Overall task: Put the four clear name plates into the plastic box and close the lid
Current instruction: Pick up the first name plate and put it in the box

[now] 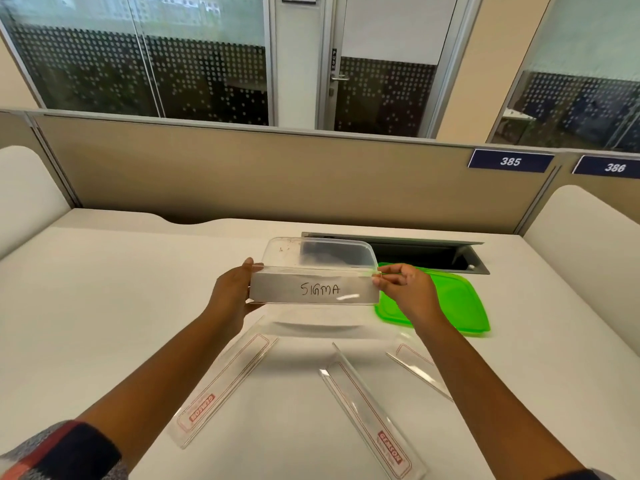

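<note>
I hold a clear name plate [313, 288] with a paper insert reading "SIGMA" in the air between both hands. My left hand [231, 295] grips its left end and my right hand [406, 288] pinches its right end. It hovers at the near rim of the open clear plastic box [287, 251]. The green lid [457, 306] lies flat on the table to the right of the box. Three more clear name plates lie on the table nearer to me: one at the left [221, 386], one in the middle [370, 414], one at the right [419, 370], partly under my right forearm.
The white desk [104, 306] has an open cable tray slot [426, 254] behind the box. A beige partition [277, 174] with number tags 385 and 386 runs along the far edge. White side dividers stand at the left and right.
</note>
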Demonstrator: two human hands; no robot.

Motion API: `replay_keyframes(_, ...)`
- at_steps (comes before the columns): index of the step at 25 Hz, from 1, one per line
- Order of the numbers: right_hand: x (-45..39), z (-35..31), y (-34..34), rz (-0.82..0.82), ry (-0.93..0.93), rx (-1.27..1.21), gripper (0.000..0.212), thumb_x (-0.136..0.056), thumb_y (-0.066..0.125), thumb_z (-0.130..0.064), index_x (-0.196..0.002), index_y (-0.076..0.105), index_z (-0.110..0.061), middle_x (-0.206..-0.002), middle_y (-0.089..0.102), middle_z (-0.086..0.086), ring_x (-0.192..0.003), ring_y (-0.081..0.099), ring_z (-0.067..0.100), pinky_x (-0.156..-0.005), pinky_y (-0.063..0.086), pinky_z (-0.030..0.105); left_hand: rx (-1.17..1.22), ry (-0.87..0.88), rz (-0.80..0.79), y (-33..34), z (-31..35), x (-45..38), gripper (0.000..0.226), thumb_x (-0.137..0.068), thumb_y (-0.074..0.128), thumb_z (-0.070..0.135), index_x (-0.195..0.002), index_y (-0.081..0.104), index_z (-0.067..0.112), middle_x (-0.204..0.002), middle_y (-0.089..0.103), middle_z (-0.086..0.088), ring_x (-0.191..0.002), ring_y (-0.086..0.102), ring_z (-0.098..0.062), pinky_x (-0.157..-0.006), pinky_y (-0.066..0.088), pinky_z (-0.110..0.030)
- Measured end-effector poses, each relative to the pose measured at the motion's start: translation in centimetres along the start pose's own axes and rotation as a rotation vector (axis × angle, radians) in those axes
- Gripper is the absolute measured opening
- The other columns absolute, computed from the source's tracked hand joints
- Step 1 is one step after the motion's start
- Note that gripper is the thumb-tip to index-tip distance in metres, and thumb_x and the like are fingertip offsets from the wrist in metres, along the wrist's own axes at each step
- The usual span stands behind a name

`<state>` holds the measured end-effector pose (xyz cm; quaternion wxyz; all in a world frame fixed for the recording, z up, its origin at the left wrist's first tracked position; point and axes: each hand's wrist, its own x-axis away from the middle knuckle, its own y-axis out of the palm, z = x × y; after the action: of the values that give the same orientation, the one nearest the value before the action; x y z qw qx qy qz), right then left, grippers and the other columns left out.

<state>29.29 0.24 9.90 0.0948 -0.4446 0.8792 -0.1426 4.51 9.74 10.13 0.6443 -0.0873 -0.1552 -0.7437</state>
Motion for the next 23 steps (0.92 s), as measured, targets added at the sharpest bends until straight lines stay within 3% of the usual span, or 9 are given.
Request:
replay_keyframes(2,-1.4,0.3,0.5,0.017,0.02,-0.012,0.02,-0.077,0.071,-0.006,-0.096,0.065,-0.003,-0.093,0.072,0.017,-0.081,0.063,0.018,-0.081,0.048,0.029,-0.018,-0.015,0.048,0.9,0.3,-1.3,0.032,-0.096,0.041,0.028,-0.118,0.057,0.009,-0.11,0.055,-0.009,-0.1,0.053,-0.03,-0.087,0.048,-0.042)
replay_keyframes(6,-3.5,0.9,1.1,0.04,0.033,0.01,0.02,-0.078,0.071,-0.005,-0.097,0.065,-0.003,-0.094,0.072,0.018,-0.077,0.063,0.016,-0.068,0.046,0.02,-0.127,0.054,0.11,2.2,0.5,-3.9,0.026,-0.094,0.045,0.013,-0.109,0.065,0.003,-0.113,0.06,-0.015,-0.098,0.054,-0.029,-0.092,0.047,-0.039)
replay_keyframes(11,-6.3,1.0,1.5,0.066,0.034,0.004,0.021,-0.078,0.069,0.0,-0.098,0.065,0.004,-0.098,0.07,0.023,-0.068,0.059,0.011,-0.065,0.046,0.014,-0.49,0.234,0.068,2.8,1.3,-7.4,0.028,-0.092,0.045,0.004,-0.11,0.065,0.003,-0.124,0.061,-0.016,-0.11,0.055,-0.033,-0.098,0.047,-0.041)
replay_keyframes(14,-7.3,1.2,2.3,0.089,0.032,0.121,0.022,-0.078,0.07,-0.004,-0.098,0.068,0.002,-0.098,0.071,0.021,-0.078,0.059,0.017,-0.07,0.045,0.021,-0.829,0.323,0.098,3.1,1.0,-8.8,0.031,-0.091,0.044,0.007,-0.117,0.062,0.009,-0.127,0.06,-0.013,-0.114,0.053,-0.031,-0.097,0.043,-0.039)
replay_keyframes(17,-7.6,1.5,3.0,0.097,-0.017,0.268,0.021,-0.08,0.069,-0.007,-0.1,0.07,0.0,-0.099,0.072,0.018,-0.082,0.063,0.02,-0.077,0.042,0.02,-1.171,0.339,0.165,3.6,0.5,-9.4,0.034,-0.094,0.044,0.017,-0.126,0.053,0.019,-0.129,0.058,-0.008,-0.121,0.043,-0.03,-0.098,0.035,-0.041)
replay_keyframes(21,-7.4,1.6,3.6,0.113,-0.089,0.512,0.019,-0.085,0.062,-0.013,-0.1,0.072,-0.008,-0.101,0.073,0.014,-0.094,0.065,0.03,-0.082,0.046,0.029,-1.377,0.451,0.161,3.9,0.3,-9.6,0.04,-0.093,0.046,0.014,-0.132,0.046,0.017,-0.13,0.058,-0.01,-0.119,0.042,-0.031,-0.097,0.036,-0.04)
replay_keyframes(23,-7.4,1.7,3.7,0.127,-0.096,0.721,0.017,-0.088,0.056,-0.016,-0.094,0.073,-0.016,-0.096,0.073,0.01,-0.095,0.061,0.032,-0.079,0.039,0.034,-1.445,0.462,0.122,3.9,0.2,-9.6,0.041,-0.092,0.046,0.011,-0.134,0.045,0.014,-0.129,0.058,-0.012,-0.118,0.044,-0.031,-0.096,0.042,-0.038)
